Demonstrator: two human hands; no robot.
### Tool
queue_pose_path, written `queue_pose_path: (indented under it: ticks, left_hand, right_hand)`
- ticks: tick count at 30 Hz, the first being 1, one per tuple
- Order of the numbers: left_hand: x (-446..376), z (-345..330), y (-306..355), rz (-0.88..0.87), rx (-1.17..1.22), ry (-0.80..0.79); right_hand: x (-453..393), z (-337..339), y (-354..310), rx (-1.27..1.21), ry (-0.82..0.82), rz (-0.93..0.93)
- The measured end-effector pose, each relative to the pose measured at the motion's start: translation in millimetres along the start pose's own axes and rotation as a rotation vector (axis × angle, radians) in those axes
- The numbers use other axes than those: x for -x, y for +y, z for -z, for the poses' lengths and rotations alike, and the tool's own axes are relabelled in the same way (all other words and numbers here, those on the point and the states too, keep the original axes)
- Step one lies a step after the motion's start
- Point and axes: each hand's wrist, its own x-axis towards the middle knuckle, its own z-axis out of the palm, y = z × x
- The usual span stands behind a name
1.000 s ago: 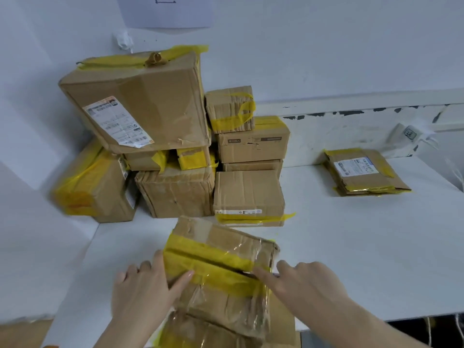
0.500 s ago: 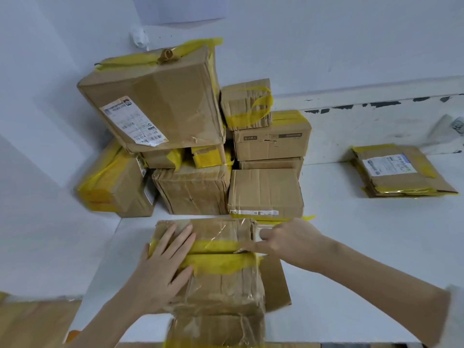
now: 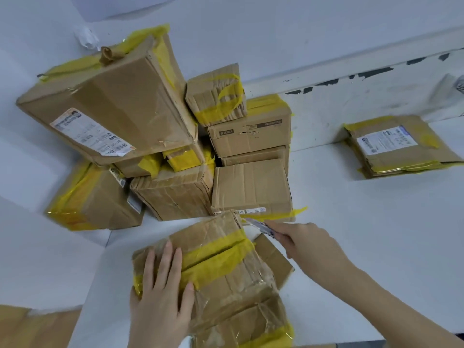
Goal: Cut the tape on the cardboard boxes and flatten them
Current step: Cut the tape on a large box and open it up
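A crumpled cardboard box (image 3: 226, 267) wrapped in clear film and a band of yellow tape (image 3: 218, 254) lies on the white table (image 3: 364, 234) in front of me. My left hand (image 3: 160, 292) lies flat on its near left side, fingers straight, pressing it down. My right hand (image 3: 303, 242) grips a small utility knife (image 3: 261, 226), whose blade points at the box's far right corner. A loose flap (image 3: 273, 257) hangs open on the box's right side.
A pile of several taped cardboard boxes (image 3: 163, 136) is stacked against the wall at the back left. A stack of flattened boxes (image 3: 396, 146) lies at the back right. The wall (image 3: 276, 33) rises behind the table.
The box has turned so its taped band runs diagonally. My right hand has drawn back to the right and now shows the knife at the box's far corner. My left hand slid nearer.
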Motion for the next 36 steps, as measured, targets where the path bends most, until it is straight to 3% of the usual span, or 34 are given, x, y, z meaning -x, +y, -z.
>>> queue_pose_path:
  ticks: [6, 18, 28, 36]
  left_hand:
    - [0, 4, 0, 0.007, -0.028, -0.010]
    - [-8, -9, -6, -0.003, -0.095, 0.081]
    - [-9, -12, -13, -0.078, -0.049, 0.077]
    - [-9, -9, -14, -0.087, -0.002, 0.082]
  right_hand:
    - [9, 12, -32, 0.415, -0.039, 0.055]
    - [21, 4, -87, 0.584, -0.049, -0.040]
    - [62, 9, -95, 0.644, -0.088, -0.128]
    - [75, 2, -78, 0.607, -0.008, -0.188]
